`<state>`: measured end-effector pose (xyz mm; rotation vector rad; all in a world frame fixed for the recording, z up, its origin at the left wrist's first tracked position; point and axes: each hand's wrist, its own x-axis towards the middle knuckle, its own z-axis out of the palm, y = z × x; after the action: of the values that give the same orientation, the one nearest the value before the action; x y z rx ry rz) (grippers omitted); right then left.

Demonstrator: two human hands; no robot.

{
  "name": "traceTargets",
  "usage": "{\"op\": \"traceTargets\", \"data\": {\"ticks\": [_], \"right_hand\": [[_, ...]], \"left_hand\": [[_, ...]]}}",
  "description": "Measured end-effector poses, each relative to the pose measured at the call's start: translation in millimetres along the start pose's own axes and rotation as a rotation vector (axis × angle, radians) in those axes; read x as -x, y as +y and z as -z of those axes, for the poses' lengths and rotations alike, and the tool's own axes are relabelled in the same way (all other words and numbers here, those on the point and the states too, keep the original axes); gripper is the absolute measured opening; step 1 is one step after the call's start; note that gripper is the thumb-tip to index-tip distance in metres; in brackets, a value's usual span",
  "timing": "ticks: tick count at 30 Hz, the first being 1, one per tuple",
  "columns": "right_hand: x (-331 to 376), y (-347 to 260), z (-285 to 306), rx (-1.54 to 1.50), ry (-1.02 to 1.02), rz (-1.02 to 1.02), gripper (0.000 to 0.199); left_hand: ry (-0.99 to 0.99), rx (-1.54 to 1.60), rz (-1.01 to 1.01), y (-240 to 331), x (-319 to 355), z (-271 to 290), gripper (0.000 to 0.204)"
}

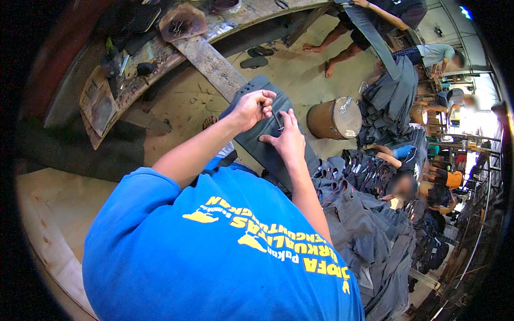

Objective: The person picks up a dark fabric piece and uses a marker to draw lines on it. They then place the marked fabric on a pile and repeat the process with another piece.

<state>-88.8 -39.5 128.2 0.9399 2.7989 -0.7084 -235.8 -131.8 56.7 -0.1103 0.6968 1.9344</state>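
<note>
My left hand (253, 110) is closed round a thin dark rod-like tool (277, 119), which slants down out of the fist. Its lower end shines like metal beside the fingers of my right hand (288, 140). That right hand rests on a dark grey cloth piece (249, 140) with its fingers stretched out and its thumb apart, on either side of the tool's tip. Several small dark round dots show at the cloth's far end. Beneath the cloth runs a worn wooden plank (211, 64). Whether a small part sits under the tip is hidden.
A round drum-like container (321, 119) stands right of my hands. Piles of dark grey garments (369, 224) lie farther right. A curved wooden bench (155, 59) with a brown bowl (183, 22) is at the far left. Sandals (254, 62) lie on the floor. Several people work at the right.
</note>
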Motion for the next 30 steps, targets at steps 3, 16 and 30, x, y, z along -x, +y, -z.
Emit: {"op": "traceTargets", "data": {"ticks": [3, 16, 30], "right_hand": [[-0.5, 7.9, -5.8, -0.048, 0.021, 0.006, 0.103], [0.5, 21.3, -15.5, -0.126, 0.057, 0.032, 0.096], [-57.5, -33.3, -20.0, -0.527, 0.127, 0.189, 0.038]], "left_hand": [[0.018, 0.076, -0.063, -9.2, -14.2, 11.5, 0.020], [-0.092, -0.171, -0.214, -20.3, -20.3, 44.2, 0.023], [-0.149, -0.066, -0.126, -13.8, -26.6, 50.3, 0.028]]}}
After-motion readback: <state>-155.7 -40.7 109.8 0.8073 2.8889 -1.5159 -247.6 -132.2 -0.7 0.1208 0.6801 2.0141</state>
